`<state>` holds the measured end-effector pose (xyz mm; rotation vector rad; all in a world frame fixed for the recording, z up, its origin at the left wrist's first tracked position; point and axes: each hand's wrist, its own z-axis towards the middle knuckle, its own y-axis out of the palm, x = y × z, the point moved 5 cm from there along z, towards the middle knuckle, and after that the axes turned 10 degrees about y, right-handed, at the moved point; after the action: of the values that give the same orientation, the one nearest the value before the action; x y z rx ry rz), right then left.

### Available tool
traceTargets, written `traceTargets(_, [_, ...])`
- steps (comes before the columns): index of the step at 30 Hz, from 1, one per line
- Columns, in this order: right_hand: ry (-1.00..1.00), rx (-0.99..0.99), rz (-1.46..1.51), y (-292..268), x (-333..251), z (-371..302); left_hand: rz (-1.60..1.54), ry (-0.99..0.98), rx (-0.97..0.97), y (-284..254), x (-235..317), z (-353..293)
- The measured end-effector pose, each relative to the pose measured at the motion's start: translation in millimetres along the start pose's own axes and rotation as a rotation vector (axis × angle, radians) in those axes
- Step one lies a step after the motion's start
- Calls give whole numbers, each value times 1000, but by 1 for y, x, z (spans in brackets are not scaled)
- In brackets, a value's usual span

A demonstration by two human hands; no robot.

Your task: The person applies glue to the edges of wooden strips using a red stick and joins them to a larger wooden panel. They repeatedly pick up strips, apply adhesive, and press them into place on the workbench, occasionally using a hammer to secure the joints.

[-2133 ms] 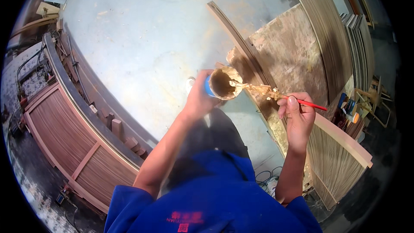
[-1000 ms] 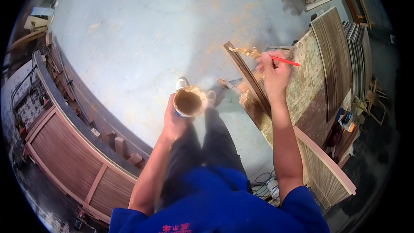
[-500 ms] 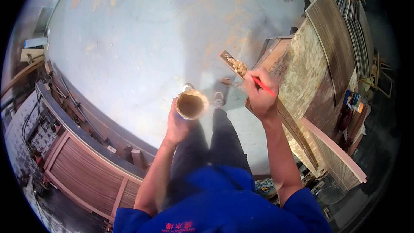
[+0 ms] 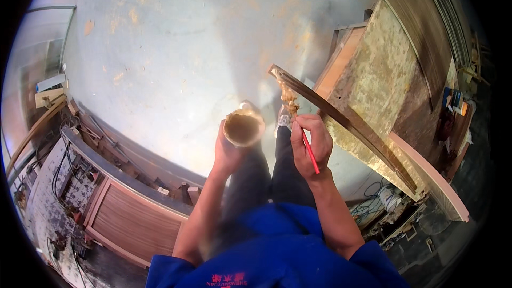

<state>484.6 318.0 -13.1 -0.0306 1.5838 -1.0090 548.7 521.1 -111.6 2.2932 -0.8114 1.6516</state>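
Note:
My left hand (image 4: 226,152) is wrapped round a round tub (image 4: 258,129) with a pale, crusted rim and a brownish inside. In my right hand (image 4: 314,146) is a brush (image 4: 311,156) with a red handle, gripped between the fingers. Lumpy, tan, glue-like stuff cakes its head, which points away from me and meets the near side of a long dark wood board (image 4: 344,116) close to its far end; whether it touches cannot be made out. The board slants from there down to the right over a worktop.
Under the board lies a mottled, stained worktop (image 4: 373,66). Curved wood panels (image 4: 421,26) lean at the far right, with a pale-edged panel (image 4: 432,173) nearer. Framed wood panels (image 4: 136,218) and a grey curved rail (image 4: 120,173) stand at left. The pale floor (image 4: 176,74) is stained.
My right hand has moved left and nearer, with the brush turned more upright. The board now shows its narrow dark edge. My view has shifted, and the tub stays in my left hand.

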Motion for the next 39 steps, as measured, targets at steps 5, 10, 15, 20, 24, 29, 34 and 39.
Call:
traceTargets(5, [-38,-72,18,11,-11,-1,-27,-3,-28,-1,-2,5])
traceTargets(10, [-5,-46,8,8,-4,5,-41,-43,-31,-8,-13,1])
traceTargets(15, [11,-99,57,8,-11,-4,-54,-18,5,-13,-12,-2])
traceTargets(20, [26,-90,31,9,-12,-8,-50,8,14,-15,-11,-2])
traceTargets(24, [68,-20,15,7,-4,-10,-71,-1,30,-17,-10,-3])
traceTargets(29, [39,-42,79,13,-15,-12,-82,-3,4,-19,-13,-4])
traceTargets(34, [90,-10,66,13,-7,-9,-91,-1,7,-23,-14,-5])
traceTargets(39, [87,-34,81,16,-9,2,-93,4,-1,-28,-18,-7])
